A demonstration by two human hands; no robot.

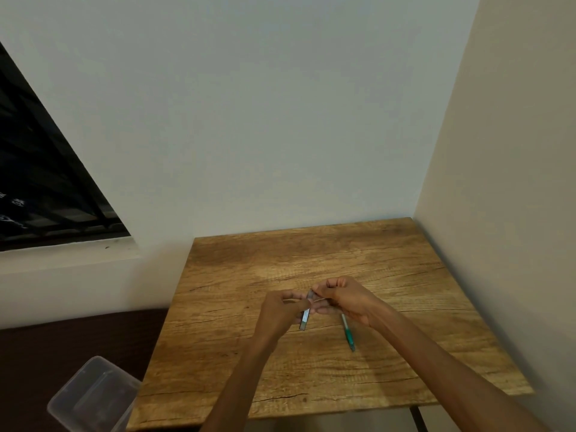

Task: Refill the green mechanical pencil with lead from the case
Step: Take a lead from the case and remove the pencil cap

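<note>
My left hand grips a slim clear lead case that hangs down from its fingers above the wooden table. My right hand pinches the top end of the same case with curled fingers. The green mechanical pencil lies flat on the table just right of the case, partly under my right wrist, its tip pointing toward me. Whether the case's cap is on or off is hidden by my fingers.
The table stands in a corner, with walls behind and to the right. A clear plastic box sits lower left beside the table, on a dark surface. A dark window is on the left wall.
</note>
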